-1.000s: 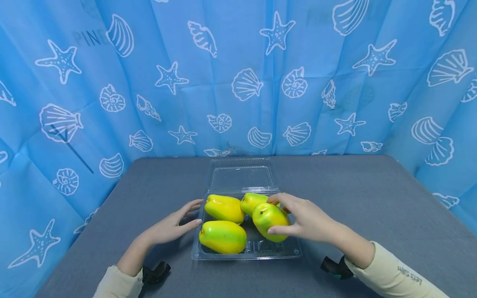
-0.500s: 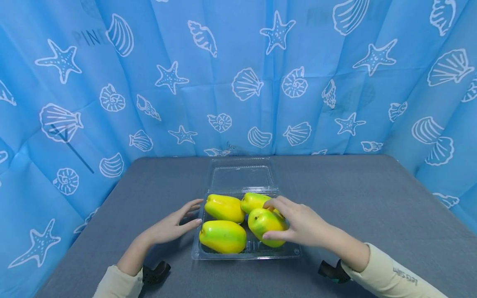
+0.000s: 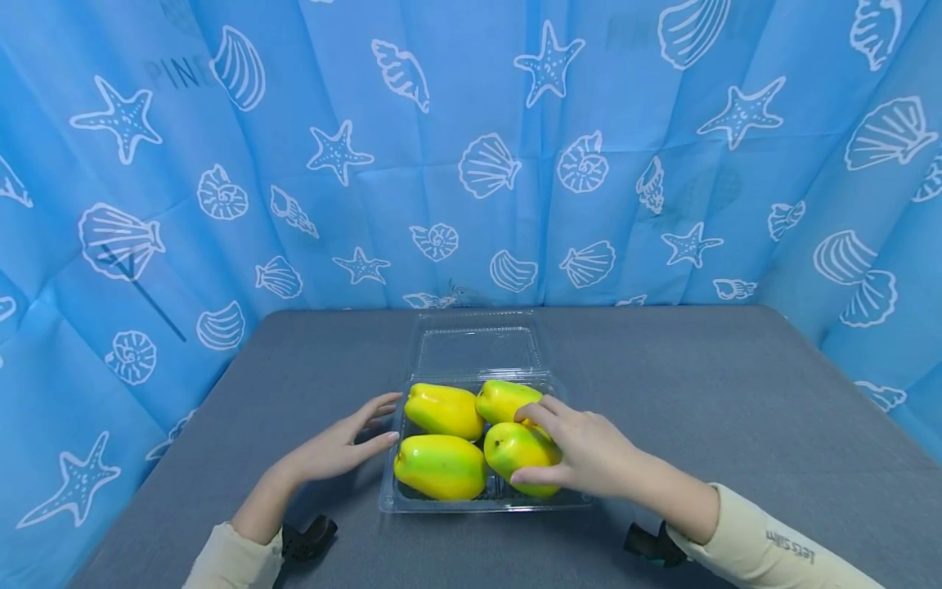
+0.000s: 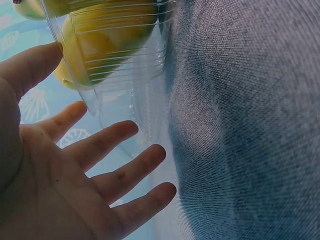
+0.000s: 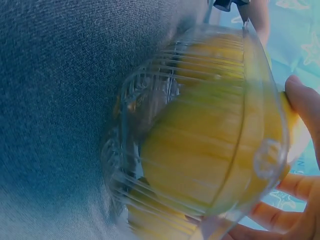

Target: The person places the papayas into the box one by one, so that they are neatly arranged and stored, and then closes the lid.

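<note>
- Blue seashell curtain (image 3: 441, 106) behind a grey bench (image 3: 684, 384)
- Right hand (image 3: 581, 450) just lowered the held fruit (image 3: 511, 446) into the clear box's (image 3: 500, 506) near-right quarter, fingers curled round it; beside the other three fruits (image 3: 440, 468), that looks like a two-by-two
- Glossy, green-yellow
- Left hand (image 3: 331, 448) at the box's left rim, fingers spread

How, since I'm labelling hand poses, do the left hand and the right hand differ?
The left hand holds no fruit, while the right hand grips the near-right yellow-green fruit. The left hand's fingers are spread; the right hand's curve round that fruit. Both are bare and at the clear container.
</note>
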A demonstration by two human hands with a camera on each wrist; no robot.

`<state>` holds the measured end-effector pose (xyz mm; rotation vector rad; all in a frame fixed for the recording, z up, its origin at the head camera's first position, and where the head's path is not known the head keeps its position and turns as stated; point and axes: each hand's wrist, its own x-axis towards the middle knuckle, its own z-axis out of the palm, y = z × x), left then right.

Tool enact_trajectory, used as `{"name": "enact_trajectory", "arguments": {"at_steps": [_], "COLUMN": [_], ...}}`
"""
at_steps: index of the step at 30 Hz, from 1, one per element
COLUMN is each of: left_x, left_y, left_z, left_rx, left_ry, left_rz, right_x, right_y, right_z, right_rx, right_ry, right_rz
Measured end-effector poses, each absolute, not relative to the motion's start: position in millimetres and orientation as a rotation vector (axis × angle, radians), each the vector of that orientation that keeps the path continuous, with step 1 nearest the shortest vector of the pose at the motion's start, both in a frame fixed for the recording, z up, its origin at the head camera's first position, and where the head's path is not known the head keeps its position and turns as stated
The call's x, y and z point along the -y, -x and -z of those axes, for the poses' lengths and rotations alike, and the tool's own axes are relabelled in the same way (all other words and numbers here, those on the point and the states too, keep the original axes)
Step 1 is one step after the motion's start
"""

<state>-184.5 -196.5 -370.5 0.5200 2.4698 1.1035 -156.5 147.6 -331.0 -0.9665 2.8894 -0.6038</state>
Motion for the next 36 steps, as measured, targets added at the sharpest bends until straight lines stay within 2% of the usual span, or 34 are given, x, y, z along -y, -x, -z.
{"name": "enact_trajectory", "arguments": {"at_steps": [26,36], "left_x": [196,196], "left_y": [184,184], "left_z": [371,371], "left_rx": [-2.478,-2.478], "left_ry": [-0.524,-0.524], "left_rz": [-1.1,-1.105], "right_x": [-149,-156], "right_y": [154,156], "right_z": [333,324], "right_rx": [-2.877,-2.808], "right_ry": [0.998,1.13], "right_rz": [0.56,0.656]}}
